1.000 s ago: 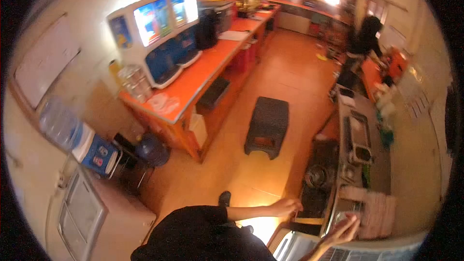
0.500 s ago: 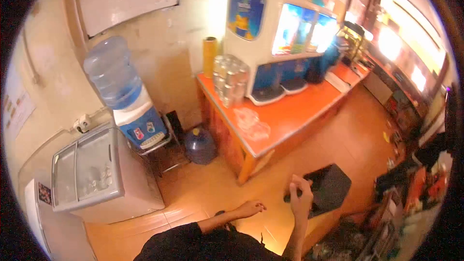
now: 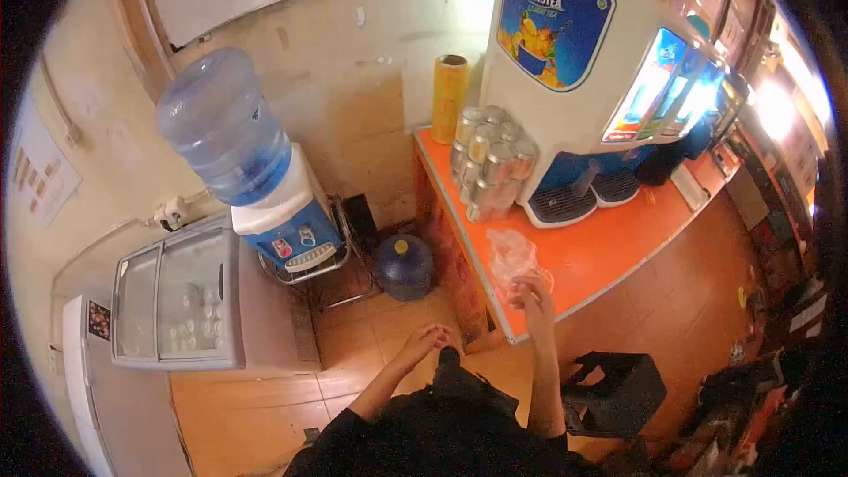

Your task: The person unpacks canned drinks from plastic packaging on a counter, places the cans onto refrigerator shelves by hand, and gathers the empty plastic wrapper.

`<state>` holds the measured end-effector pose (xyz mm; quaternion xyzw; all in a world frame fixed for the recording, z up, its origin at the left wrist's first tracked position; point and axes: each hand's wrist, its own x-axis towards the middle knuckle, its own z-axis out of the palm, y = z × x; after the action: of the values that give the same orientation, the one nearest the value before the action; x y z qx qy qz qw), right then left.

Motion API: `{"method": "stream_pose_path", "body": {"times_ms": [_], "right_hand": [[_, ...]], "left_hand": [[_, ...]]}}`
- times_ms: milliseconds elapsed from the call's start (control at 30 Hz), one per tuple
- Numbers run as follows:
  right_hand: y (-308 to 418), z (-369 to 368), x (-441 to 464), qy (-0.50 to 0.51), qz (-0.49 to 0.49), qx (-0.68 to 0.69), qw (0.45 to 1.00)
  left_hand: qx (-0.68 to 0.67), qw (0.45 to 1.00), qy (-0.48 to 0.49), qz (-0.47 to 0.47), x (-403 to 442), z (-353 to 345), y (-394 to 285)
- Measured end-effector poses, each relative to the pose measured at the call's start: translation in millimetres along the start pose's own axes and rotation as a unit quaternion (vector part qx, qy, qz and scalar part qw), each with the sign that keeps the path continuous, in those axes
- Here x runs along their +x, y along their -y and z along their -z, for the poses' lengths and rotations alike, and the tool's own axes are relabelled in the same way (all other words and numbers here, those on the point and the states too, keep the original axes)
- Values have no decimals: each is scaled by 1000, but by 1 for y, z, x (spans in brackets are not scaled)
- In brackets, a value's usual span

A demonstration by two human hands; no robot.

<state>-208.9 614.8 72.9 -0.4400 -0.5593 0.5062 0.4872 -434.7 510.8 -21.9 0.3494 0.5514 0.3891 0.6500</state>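
Note:
My right hand (image 3: pixel 533 295) is at the near edge of a crumpled clear plastic bag (image 3: pixel 511 254) on the orange table (image 3: pixel 587 252). Its fingers are bent and look apart, overlapping the edge of the bag; no firm grip shows. My left hand (image 3: pixel 431 336) hovers in front of my body, over the floor, with loosely bent fingers and nothing in it. Behind the bag stands a stacked block of silver cans (image 3: pixel 491 163). A tall yellow roll (image 3: pixel 450 99) rises beside the cans.
A drink dispenser (image 3: pixel 565 115) stands on the table. To the left are a water dispenser (image 3: pixel 291 225) with a large bottle and a glass-topped freezer (image 3: pixel 190 300). A blue water jug (image 3: pixel 405 269) and a black crate (image 3: pixel 616 395) sit on the floor.
My right hand has moved from over the black crate to the plastic bag on the table. The view has come closer to the table; my left hand stays low and empty.

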Motion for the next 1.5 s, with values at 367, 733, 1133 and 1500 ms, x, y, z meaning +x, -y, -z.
{"method": "stream_pose_path", "body": {"times_ms": [367,733,1133,1500], "right_hand": [[-27,-2,121,8,-137,85,987],[11,-45,231,-114,-239,167,950],[10,-61,271,-181,-346,177,904],[8,-97,259,-185,-293,269,899]], "left_hand": [[-16,995,-44,-90,138,39,-104],[-6,977,-154,-147,295,75,-273],[189,972,112,-88,372,94,-349],[60,965,254,19,429,109,-315]]}}
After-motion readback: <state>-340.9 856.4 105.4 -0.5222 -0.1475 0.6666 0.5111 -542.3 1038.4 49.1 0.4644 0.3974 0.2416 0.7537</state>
